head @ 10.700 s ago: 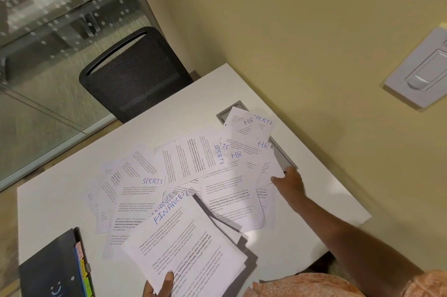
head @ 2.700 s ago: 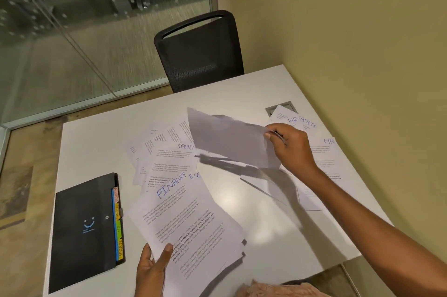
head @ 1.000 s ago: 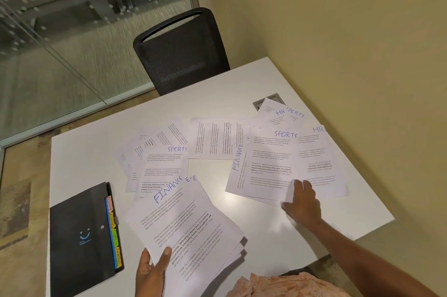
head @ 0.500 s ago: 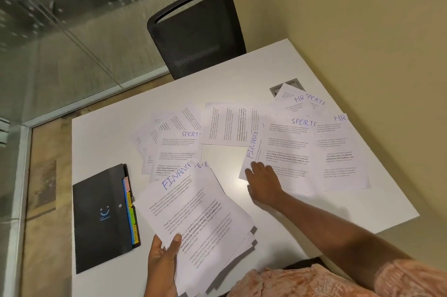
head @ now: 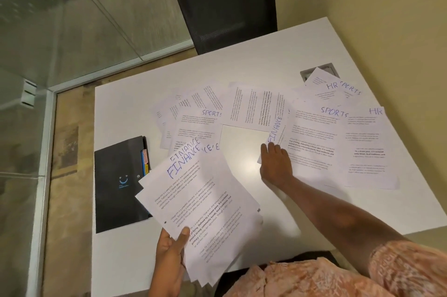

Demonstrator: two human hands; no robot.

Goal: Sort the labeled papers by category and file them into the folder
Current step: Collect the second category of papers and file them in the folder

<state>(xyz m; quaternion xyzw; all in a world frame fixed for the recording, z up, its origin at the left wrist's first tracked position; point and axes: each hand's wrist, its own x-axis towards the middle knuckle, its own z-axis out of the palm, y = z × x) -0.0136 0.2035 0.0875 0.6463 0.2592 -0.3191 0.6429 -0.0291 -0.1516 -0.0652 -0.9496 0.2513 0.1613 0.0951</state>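
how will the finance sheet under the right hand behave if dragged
Likely slides on the smooth table. The FINANCE sheet sits under the SPORTS sheet, so may drag that along. Thin paper: probably droops when the right hand lifts it.

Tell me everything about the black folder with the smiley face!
The black folder lies flat and shut on the white table, near its left edge. It looks like smooth plastic, with a small blue smiley on the cover and coloured tabs along its right side. No hand touches it; the papers held in the left hand hide its lower right part.
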